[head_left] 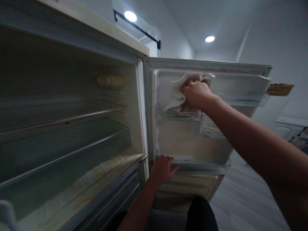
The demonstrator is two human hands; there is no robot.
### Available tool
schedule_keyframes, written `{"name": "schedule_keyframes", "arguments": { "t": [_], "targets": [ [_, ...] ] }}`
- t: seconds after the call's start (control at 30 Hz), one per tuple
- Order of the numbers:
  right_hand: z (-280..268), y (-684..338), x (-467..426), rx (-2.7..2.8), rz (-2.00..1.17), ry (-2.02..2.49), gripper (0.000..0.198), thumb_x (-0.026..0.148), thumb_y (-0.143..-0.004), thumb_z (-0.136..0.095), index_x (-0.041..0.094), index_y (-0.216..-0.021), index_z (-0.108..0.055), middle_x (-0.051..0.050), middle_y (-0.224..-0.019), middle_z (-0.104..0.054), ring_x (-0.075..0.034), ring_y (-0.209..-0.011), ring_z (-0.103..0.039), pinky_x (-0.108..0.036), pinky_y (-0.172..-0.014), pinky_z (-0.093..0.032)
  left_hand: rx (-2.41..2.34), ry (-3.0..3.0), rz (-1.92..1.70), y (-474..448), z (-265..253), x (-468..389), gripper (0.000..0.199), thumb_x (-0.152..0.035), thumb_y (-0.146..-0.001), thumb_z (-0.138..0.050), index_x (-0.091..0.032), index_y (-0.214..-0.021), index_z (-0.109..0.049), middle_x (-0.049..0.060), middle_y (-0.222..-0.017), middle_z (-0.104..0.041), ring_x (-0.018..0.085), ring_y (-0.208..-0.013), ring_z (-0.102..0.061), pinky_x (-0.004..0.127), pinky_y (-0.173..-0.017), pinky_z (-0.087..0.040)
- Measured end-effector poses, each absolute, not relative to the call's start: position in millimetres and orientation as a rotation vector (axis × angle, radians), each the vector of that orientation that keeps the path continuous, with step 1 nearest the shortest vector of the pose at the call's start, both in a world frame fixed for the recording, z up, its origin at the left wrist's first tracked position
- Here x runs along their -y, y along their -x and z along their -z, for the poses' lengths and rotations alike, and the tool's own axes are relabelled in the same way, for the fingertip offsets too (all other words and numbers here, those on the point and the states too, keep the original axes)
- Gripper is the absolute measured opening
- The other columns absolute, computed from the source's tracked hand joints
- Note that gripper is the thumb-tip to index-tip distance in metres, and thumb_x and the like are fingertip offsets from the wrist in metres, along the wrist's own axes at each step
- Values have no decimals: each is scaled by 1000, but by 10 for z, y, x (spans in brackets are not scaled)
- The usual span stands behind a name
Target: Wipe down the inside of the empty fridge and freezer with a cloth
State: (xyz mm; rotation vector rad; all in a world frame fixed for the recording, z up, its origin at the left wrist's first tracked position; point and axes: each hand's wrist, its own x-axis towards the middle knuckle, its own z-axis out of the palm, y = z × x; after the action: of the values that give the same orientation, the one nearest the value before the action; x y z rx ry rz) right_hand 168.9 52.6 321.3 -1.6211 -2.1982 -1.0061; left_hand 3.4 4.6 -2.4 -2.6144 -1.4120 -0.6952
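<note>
My right hand [197, 93] grips a crumpled white cloth [179, 91] against the inner panel of the open fridge door [187, 138], just above the small upper door shelf [179, 115]. Part of the cloth hangs loose to the left, down to that shelf. Lower down, my left hand [163, 168] rests at the left end of the bottom door shelf [199, 168], near the hinge side. Its fingers lie outstretched over the edge with the thumb apart, and I see nothing held in it.
At left the fridge interior [130, 128] stands open, with a glass shelf [72, 120], a clear drawer [72, 154] and a yellowish lamp cover [110, 81]. Brown stains mark its floor. A brown cardboard piece [280, 89] sticks out behind the door. My knee [201, 213] is below.
</note>
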Motion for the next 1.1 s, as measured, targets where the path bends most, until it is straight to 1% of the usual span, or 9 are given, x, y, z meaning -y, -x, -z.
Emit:
{"name": "schedule_keyframes", "arguments": {
  "t": [0.13,0.23,0.33,0.4,0.5,0.63,0.77,0.93,1.1],
  "targets": [
    [-3193,-1594,-651,2763,578,1247,21,16,-89,-58,11,-104,-72,-15,-113,-73,-26,-102,-68,-35,-89,-51,1417,2609,680,-59,23,-52,50,-62,-96,-52,-19,-115,-70,11,-103,-76,29,-101,-69,46,-99,-48],
    [-3163,-1441,-753,2895,320,917,25,15,-90,-55,14,-110,-71,-10,-119,-73,-21,-105,-67,-30,-92,-50,1421,2600,673,-67,22,-46,51,-62,-96,-51,-19,-114,-70,11,-101,-76,29,-99,-69,46,-96,-49],
    [-3127,-1290,-805,2833,382,860,30,16,-88,-60,13,-116,-70,-12,-128,-70,-25,-114,-65,-32,-97,-48,1424,2587,679,-63,22,-40,49,-61,-96,-52,-19,-111,-71,11,-100,-76,29,-99,-69,46,-96,-49],
    [-3116,-1240,-797,2818,431,828,27,18,-87,-62,13,-113,-71,-14,-128,-70,-26,-115,-64,-32,-98,-47,1421,2585,674,-54,21,-39,49,-61,-96,-53,-18,-112,-71,10,-100,-76,29,-99,-69,46,-97,-48],
    [-3133,-1295,-733,2817,450,930,20,21,-88,-63,16,-104,-73,-12,-119,-73,-25,-107,-66,-33,-94,-48,1416,2593,661,-35,17,-39,51,-63,-96,-52,-19,-114,-70,10,-100,-76,29,-98,-69,45,-97,-48],
    [-3185,-1547,-642,2791,289,1301,15,26,-85,-67,20,-95,-76,-8,-95,-77,-24,-89,-70,-35,-83,-52,1407,2599,669,-9,17,-33,52,-63,-96,-51,-19,-116,-70,9,-101,-76,28,-100,-69,45,-99,-47],
    [-3207,-1751,-622,2752,334,1393,18,33,-79,-74,23,-94,-77,-5,-84,-76,-25,-86,-70,-36,-77,-53,1397,2609,680,10,29,-36,52,-63,-96,-51,-20,-119,-69,9,-106,-77,28,-103,-69,46,-103,-46],
    [-3179,-1767,-612,2805,463,1270,16,28,-86,-64,21,-94,-76,-7,-92,-77,-24,-85,-69,-34,-76,-49,1404,2620,680,18,51,-46,52,-63,-96,-51,-20,-120,-69,8,-107,-77,27,-104,-69,45,-105,-45],
    [-3139,-1612,-578,2673,581,977,25,27,-90,-58,19,-109,-70,-10,-114,-74,-22,-101,-66,-31,-85,-46,1409,2622,671,12,42,-39,54,-63,-96,-51,-20,-122,-68,9,-110,-76,27,-106,-69,45,-107,-44]
  ]
}}
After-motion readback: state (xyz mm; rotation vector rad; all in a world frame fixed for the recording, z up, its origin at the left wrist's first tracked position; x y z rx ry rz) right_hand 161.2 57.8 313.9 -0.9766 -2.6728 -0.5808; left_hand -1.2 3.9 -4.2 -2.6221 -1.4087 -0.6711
